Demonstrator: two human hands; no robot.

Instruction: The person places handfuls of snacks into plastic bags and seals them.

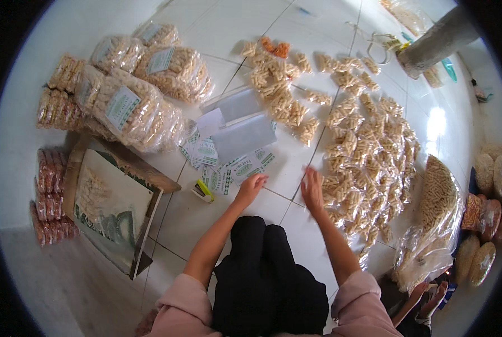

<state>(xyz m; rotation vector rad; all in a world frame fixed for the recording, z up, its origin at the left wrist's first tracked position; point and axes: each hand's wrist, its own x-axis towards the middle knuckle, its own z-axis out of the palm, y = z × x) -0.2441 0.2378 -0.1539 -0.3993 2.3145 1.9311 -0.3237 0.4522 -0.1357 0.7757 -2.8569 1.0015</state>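
Both my hands are held over the white tiled floor in front of my knees. My left hand has its fingers slightly bent at the near edge of the printed paper labels, and I see nothing in it. My right hand, a little blurred, is empty with fingers apart, just left of a large pile of small clear bags of tube-shaped snacks. Flat clear plastic bags lie beyond the labels. A green stapler rests left of my left hand.
Large filled snack packs are stacked at the left, behind a wooden tray-like box. More small bags lie ahead, with orange ones among them. A big snack sack and another person's hands are at the right.
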